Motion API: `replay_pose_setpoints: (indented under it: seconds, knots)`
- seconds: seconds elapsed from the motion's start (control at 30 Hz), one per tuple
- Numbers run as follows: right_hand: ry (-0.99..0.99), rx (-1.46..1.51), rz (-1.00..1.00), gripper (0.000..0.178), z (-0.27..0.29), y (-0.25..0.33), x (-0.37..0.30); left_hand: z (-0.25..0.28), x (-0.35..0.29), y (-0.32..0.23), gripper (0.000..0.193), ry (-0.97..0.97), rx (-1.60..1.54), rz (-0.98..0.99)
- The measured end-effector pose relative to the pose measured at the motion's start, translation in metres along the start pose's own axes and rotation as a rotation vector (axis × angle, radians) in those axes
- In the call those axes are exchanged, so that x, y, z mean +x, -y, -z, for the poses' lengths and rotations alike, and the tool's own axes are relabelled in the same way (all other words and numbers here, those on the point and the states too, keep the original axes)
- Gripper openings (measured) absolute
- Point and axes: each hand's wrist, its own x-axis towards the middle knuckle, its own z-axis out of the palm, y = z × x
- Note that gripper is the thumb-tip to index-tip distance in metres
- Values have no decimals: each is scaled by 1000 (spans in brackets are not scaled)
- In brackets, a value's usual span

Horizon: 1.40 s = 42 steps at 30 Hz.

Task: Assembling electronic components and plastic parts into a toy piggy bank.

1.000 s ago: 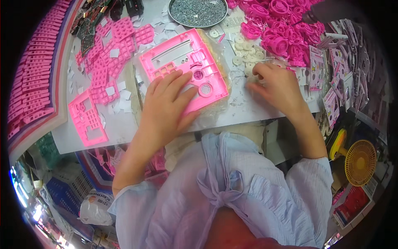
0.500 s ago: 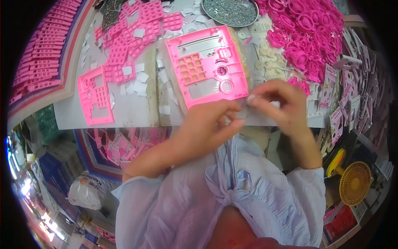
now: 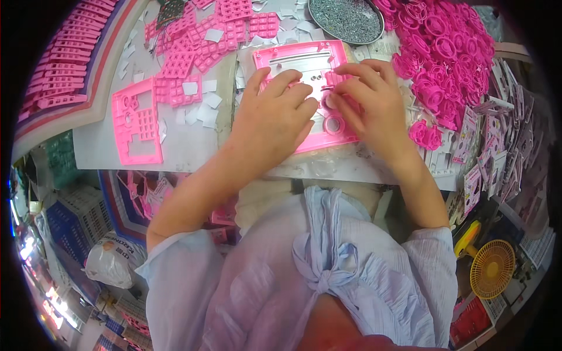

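Note:
A pink plastic casing panel (image 3: 335, 139) with holes and slots lies on the worktable in front of me. My left hand (image 3: 275, 111) rests over its left side with fingers spread, covering the grid of small square openings. Over the panel's right side is my right hand (image 3: 372, 105), fingers bent and thumb drawn in by a round hole. Whatever those fingertips pinch is hidden or too small to make out. Beside them, a ring-shaped opening (image 3: 333, 124) shows near the panel's lower right corner.
Another pink panel (image 3: 120, 137) lies to the left. Pink keypads (image 3: 196, 52) and white paper pieces (image 3: 208, 111) are scattered behind it. Small metal screws (image 3: 345, 20) fill a round tray at the back. Pink ring parts (image 3: 439, 58) are heaped right, above a yellow fan (image 3: 493, 269).
Both hands have moved forward from the panel's near edge onto the panel. My left hand has spread over its left side, and my right fingers have come in by the round hole.

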Motion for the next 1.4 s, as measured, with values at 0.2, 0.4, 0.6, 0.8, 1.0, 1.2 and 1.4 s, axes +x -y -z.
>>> replay_pose_setpoints:
  seconds: [0.2,0.4,0.6,0.8,1.0,1.2,1.4]
  knots:
    - [48,-106,-37,19,-13,9,0,-5,-3,0,31,-13,-55,25]
    - [79,-100,-123,22,-18,13,0,-5,-6,1,33,-38,-98,37]
    - [-4,-56,-221,29,-27,16,-5,4,4,8,31,-36,-177,4]
    - [-289,24,-63,33,15,6,3,-1,103,62,16,-216,-158,69]
    - [-1027,387,44,42,126,-85,38,-36,188,69,16,99,249,-118]
    - [-385,871,-118,58,111,-55,83,-40,193,65,19,11,238,-45]
    - [-249,1221,-195,41,97,-43,54,11,117,21,15,12,-12,-159]
